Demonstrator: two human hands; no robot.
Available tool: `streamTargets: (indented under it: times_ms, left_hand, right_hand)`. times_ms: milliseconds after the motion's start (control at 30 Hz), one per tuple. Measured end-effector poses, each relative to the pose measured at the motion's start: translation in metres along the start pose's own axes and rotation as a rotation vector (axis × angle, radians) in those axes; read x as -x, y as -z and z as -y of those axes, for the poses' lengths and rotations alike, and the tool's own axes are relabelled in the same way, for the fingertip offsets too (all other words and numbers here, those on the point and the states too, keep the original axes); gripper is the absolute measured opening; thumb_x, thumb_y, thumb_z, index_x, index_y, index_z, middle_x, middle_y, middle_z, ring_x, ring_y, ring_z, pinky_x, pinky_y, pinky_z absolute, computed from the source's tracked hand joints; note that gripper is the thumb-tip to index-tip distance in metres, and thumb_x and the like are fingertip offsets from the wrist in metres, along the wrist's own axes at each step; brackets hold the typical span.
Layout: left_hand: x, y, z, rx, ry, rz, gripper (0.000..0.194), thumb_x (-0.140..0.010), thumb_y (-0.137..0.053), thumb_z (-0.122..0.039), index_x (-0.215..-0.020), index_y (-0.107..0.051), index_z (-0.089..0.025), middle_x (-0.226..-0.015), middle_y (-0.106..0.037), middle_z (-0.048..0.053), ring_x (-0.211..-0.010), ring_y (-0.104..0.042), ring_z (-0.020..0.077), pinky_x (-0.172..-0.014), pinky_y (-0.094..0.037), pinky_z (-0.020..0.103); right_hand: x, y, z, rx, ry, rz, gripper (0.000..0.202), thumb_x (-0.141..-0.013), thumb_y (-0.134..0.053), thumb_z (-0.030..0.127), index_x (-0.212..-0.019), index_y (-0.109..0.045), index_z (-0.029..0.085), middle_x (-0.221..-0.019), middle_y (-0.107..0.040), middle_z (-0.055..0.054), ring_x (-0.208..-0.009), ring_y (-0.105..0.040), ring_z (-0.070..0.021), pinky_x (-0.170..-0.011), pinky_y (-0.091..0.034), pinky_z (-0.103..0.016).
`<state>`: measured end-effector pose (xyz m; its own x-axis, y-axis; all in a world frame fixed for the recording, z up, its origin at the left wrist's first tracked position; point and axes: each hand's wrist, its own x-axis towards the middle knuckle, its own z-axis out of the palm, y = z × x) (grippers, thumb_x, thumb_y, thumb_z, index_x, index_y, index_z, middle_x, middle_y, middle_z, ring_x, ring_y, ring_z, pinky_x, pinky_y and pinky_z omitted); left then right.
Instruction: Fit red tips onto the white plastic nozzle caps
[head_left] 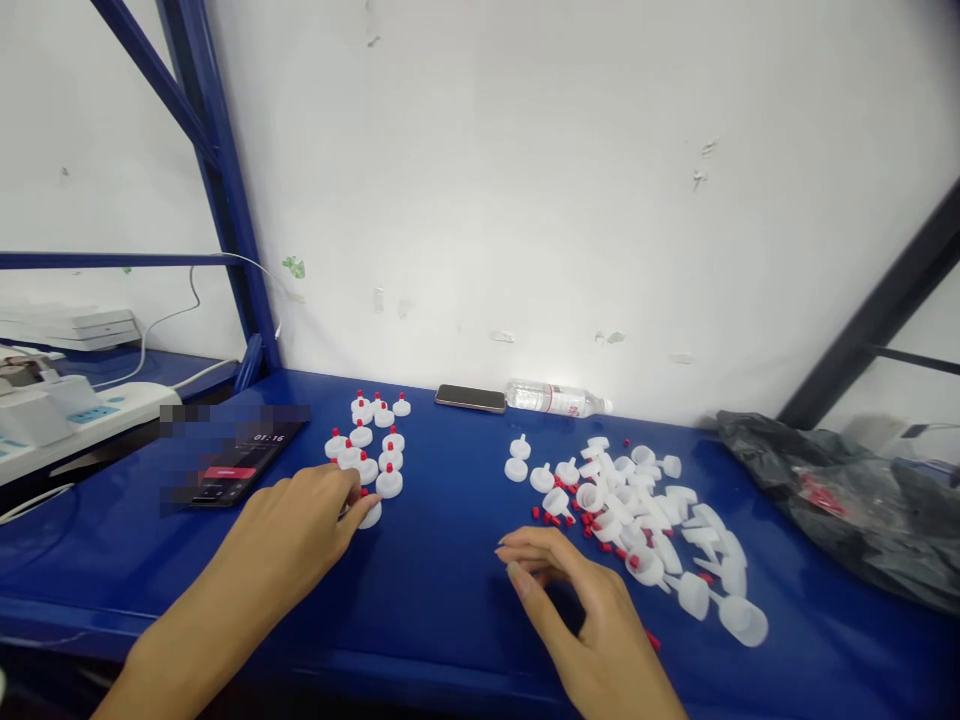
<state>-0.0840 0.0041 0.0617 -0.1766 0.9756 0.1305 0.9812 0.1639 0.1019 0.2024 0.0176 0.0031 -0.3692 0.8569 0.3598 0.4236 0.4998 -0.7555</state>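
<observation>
My left hand point(311, 515) is closed at the near end of a group of white nozzle caps with red tips point(389, 482). Its thumb and forefinger pinch one such nozzle cap point(370, 515), which is partly hidden behind the fingers and looks to be at the table surface. Over the bare blue middle, my right hand point(574, 610) is held with thumb and fingers apart and nothing visible between them. Just beyond it lies a loose pile of white nozzle caps point(622, 495) without tips, mixed with small red tips point(551, 519).
A phone showing a timer point(244, 460) lies at the left on the blue table point(442, 560). Against the wall are a second phone point(470, 399) and a clear bottle point(559, 399) on its side. A dark plastic bag point(847, 520) sits right, a power strip point(97, 415) far left.
</observation>
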Motion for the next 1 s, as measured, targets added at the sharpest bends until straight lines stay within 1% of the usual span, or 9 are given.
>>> streamTargets:
  times_ms: [100,233,367,467,567,700,767,833,1000]
  left_hand:
    - [0.004,0.007,-0.006,-0.084,0.044,-0.017,0.041,-0.102,-0.040,-0.046,-0.085,-0.067,-0.020,-0.095,-0.076,0.013,-0.085,-0.072,0.0345,-0.063,-0.034,0.034]
    - [0.012,0.014,-0.012,-0.095,0.057,-0.106,0.047,-0.104,-0.034,-0.046,-0.082,-0.068,-0.022,-0.089,-0.075,0.011,-0.082,-0.073,0.0335,-0.060,-0.035,0.034]
    - [0.017,0.008,-0.024,-0.014,-0.022,-0.175,0.041,-0.102,-0.035,-0.039,-0.091,-0.071,-0.023,-0.094,-0.076,0.009,-0.086,-0.074,0.0306,-0.063,-0.041,0.034]
    - [0.020,-0.006,-0.041,0.077,-0.142,-0.168,0.039,-0.102,-0.036,-0.037,-0.092,-0.071,-0.025,-0.094,-0.076,0.007,-0.085,-0.074,0.0272,-0.066,-0.045,0.033]
    - [0.025,-0.023,-0.062,0.167,-0.295,-0.147,0.038,-0.103,-0.035,-0.032,-0.091,-0.070,-0.026,-0.091,-0.074,0.004,-0.080,-0.074,0.0222,-0.067,-0.048,0.030]
    - [0.030,-0.042,-0.092,0.234,-0.468,-0.118,0.036,-0.104,-0.034,-0.023,-0.096,-0.068,-0.026,-0.097,-0.072,0.003,-0.084,-0.073,0.0187,-0.069,-0.050,0.027]
    - [0.032,-0.048,-0.108,0.250,-0.520,-0.079,0.034,-0.104,-0.034,-0.020,-0.099,-0.067,-0.026,-0.100,-0.071,0.002,-0.087,-0.073,0.0186,-0.070,-0.051,0.026]
    - [0.033,-0.051,-0.126,0.269,-0.580,-0.039,0.031,-0.103,-0.037,-0.018,-0.105,-0.067,-0.027,-0.106,-0.071,0.003,-0.091,-0.073,0.0193,-0.070,-0.052,0.027]
    - [0.042,-0.059,-0.172,0.282,-0.754,0.034,0.030,-0.098,-0.058,-0.022,-0.126,-0.063,-0.027,-0.116,-0.069,0.005,-0.097,-0.073,0.0229,-0.066,-0.056,0.028]
  right_hand:
    - [-0.001,0.000,0.001,0.021,0.034,-0.014,0.018,-0.103,-0.056,0.034,-0.114,-0.070,0.030,-0.106,-0.079,0.001,-0.092,-0.076,-0.0162,-0.086,-0.058,-0.024]
    - [0.000,0.001,0.003,0.060,0.076,-0.074,0.017,-0.103,-0.055,0.031,-0.108,-0.071,0.030,-0.099,-0.079,0.003,-0.089,-0.075,-0.0157,-0.083,-0.057,-0.023]
    - [0.004,0.010,0.002,0.147,0.174,-0.210,0.018,-0.101,-0.057,0.024,-0.112,-0.070,0.031,-0.099,-0.078,0.003,-0.087,-0.075,-0.0156,-0.083,-0.057,-0.023]
    - [0.012,0.032,-0.003,0.257,0.197,-0.332,0.016,-0.100,-0.060,0.024,-0.111,-0.071,0.030,-0.096,-0.077,0.002,-0.082,-0.074,-0.0159,-0.080,-0.058,-0.024]
    - [0.022,0.063,-0.009,0.353,0.133,-0.448,0.010,-0.099,-0.064,0.032,-0.102,-0.073,0.029,-0.088,-0.076,0.001,-0.070,-0.070,-0.0158,-0.067,-0.058,-0.022]
    - [0.036,0.096,-0.021,0.457,0.010,-0.435,0.017,-0.096,-0.067,0.042,-0.103,-0.076,0.030,-0.081,-0.075,0.000,-0.061,-0.067,-0.0163,-0.041,-0.048,-0.020]
    - [0.041,0.104,-0.027,0.503,-0.028,-0.406,0.018,-0.097,-0.066,0.044,-0.103,-0.076,0.030,-0.084,-0.076,0.000,-0.062,-0.067,-0.0171,-0.045,-0.050,-0.022]
    - [0.042,0.107,-0.032,0.544,-0.034,-0.382,0.018,-0.098,-0.066,0.044,-0.105,-0.076,0.030,-0.092,-0.077,-0.001,-0.067,-0.068,-0.0188,-0.058,-0.056,-0.026]
    - [0.035,0.101,-0.043,0.616,0.014,-0.345,0.020,-0.096,-0.070,0.037,-0.114,-0.075,0.030,-0.109,-0.078,-0.006,-0.100,-0.071,-0.0289,-0.086,-0.059,-0.040]
